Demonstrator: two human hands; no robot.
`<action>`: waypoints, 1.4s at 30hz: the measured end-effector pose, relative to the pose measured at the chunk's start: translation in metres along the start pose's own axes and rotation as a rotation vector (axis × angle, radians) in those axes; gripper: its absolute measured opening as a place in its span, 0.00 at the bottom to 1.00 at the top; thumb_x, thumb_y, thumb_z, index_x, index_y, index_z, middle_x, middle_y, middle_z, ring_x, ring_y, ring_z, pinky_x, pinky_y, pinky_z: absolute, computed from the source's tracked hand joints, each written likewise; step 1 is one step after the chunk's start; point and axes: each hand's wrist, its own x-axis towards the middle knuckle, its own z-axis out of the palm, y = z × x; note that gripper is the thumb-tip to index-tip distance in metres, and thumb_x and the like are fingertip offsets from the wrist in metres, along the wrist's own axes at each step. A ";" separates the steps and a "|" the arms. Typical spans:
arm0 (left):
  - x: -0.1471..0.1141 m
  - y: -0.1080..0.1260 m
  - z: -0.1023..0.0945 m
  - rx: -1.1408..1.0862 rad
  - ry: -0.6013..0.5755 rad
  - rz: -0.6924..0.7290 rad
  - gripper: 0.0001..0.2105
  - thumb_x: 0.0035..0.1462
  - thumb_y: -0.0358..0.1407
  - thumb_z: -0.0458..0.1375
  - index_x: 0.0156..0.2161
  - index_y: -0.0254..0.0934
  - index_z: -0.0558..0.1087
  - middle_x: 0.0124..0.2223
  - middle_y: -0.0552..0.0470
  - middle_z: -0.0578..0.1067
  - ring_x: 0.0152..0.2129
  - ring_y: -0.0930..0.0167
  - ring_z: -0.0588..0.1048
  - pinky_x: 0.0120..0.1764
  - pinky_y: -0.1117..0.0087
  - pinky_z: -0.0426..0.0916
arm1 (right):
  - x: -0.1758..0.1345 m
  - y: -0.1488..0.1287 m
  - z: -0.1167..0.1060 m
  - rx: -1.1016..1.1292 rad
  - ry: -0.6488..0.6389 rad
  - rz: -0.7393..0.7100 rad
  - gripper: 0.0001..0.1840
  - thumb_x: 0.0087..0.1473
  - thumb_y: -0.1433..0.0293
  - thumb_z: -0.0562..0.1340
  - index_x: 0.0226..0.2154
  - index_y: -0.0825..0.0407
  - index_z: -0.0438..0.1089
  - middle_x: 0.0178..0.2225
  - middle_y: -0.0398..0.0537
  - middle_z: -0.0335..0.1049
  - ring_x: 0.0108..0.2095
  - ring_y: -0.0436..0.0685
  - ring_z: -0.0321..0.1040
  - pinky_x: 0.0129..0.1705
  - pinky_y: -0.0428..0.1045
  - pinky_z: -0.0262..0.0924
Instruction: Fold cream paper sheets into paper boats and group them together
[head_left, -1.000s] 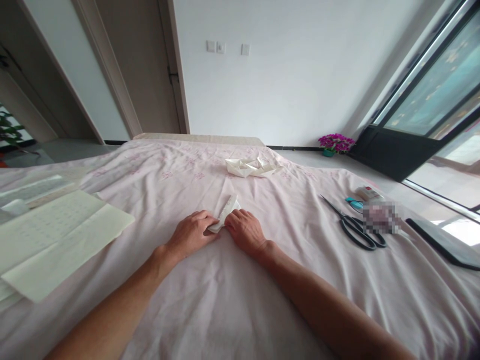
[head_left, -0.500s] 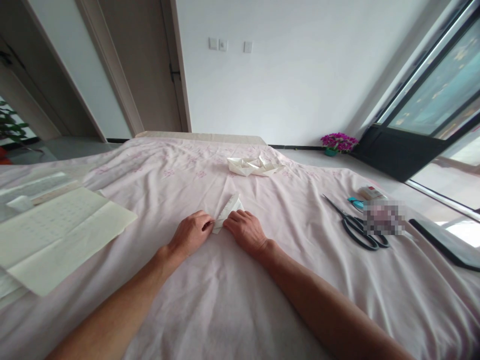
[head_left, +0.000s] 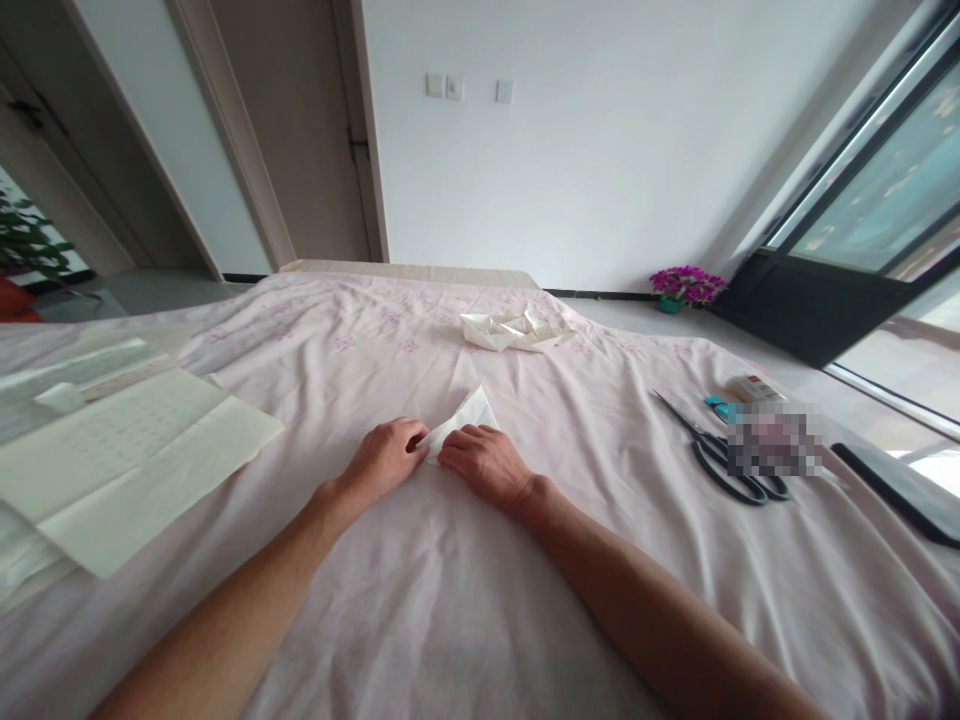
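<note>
A small piece of folded white paper, pointed at its far end, lies on the pink cloth between my hands. My left hand pinches its left corner between thumb and fingers. Across its near right part lies my right hand, fingers curled and pressing on it, so that part of the paper is hidden. Beyond my hands, folded paper boats sit close together on the cloth.
Sheets of paper are spread at the left. Black-handled scissors lie at the right, beside a blurred patch, a small box and a dark flat object. The wrinkled pink cloth covers the table.
The folded paper has turned a little and shows a plainer, wider face. My right hand has shifted slightly left over it. The whole view has moved slightly.
</note>
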 end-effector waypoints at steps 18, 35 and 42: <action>0.004 -0.005 0.000 -0.035 -0.045 -0.012 0.04 0.53 0.33 0.54 0.30 0.38 0.71 0.26 0.56 0.72 0.24 0.74 0.68 0.28 0.74 0.57 | 0.017 -0.019 0.001 0.115 0.013 0.412 0.09 0.62 0.68 0.51 0.35 0.51 0.66 0.40 0.49 0.64 0.40 0.55 0.59 0.39 0.49 0.53; -0.003 0.010 0.004 -0.002 0.009 -0.052 0.01 0.56 0.32 0.55 0.35 0.39 0.68 0.35 0.52 0.74 0.31 0.71 0.73 0.34 0.72 0.62 | 0.008 -0.015 0.006 0.194 0.048 0.325 0.12 0.60 0.73 0.54 0.41 0.47 0.71 0.41 0.47 0.67 0.41 0.54 0.60 0.44 0.48 0.54; -0.006 0.005 0.009 -0.096 0.038 -0.024 0.03 0.55 0.30 0.54 0.36 0.38 0.68 0.36 0.51 0.74 0.30 0.72 0.72 0.35 0.72 0.65 | 0.000 -0.013 0.000 0.069 -0.047 0.189 0.10 0.58 0.72 0.57 0.39 0.48 0.72 0.39 0.48 0.68 0.39 0.56 0.59 0.39 0.50 0.52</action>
